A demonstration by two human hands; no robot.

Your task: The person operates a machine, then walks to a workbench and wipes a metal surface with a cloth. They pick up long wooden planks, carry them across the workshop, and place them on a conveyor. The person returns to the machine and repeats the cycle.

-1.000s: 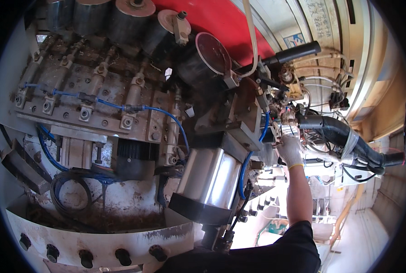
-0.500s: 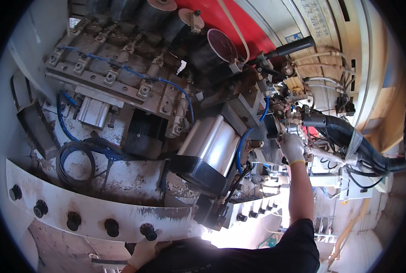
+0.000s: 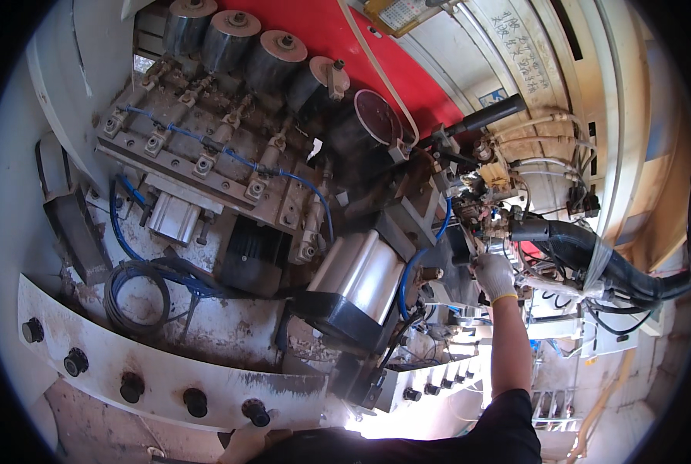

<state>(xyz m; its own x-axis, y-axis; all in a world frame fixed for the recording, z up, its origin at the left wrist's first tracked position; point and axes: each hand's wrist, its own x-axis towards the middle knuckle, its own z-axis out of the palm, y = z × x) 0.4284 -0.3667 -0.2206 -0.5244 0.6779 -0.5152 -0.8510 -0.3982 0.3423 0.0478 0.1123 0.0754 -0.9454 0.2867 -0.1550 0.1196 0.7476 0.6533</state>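
My right hand (image 3: 494, 277), in a white glove with a yellow cuff, reaches into the machine on the right. Its fingers look curled beside a short black cylinder (image 3: 461, 246); what they hold, if anything, is hidden. Just above that hand, a thick black hose (image 3: 574, 237) runs off to the right. At the bottom, my left hand (image 3: 243, 445) rests close under a black knob (image 3: 256, 413) on the white front rail (image 3: 225, 384). Whether it touches the knob is unclear, and its fingers are mostly out of sight.
A silver pneumatic cylinder (image 3: 359, 274) with black ends sits between my hands. Blue air tubing (image 3: 308, 182) crosses a metal block, and a coiled grey cable (image 3: 136, 298) lies at left. Dark rollers (image 3: 277, 58) line the back before a red panel (image 3: 431, 85).
The view has tilted, so the machine sits lower and more rollers show at the top. My right hand stays at about the same spot on the machine; my left hand remains near the knob.
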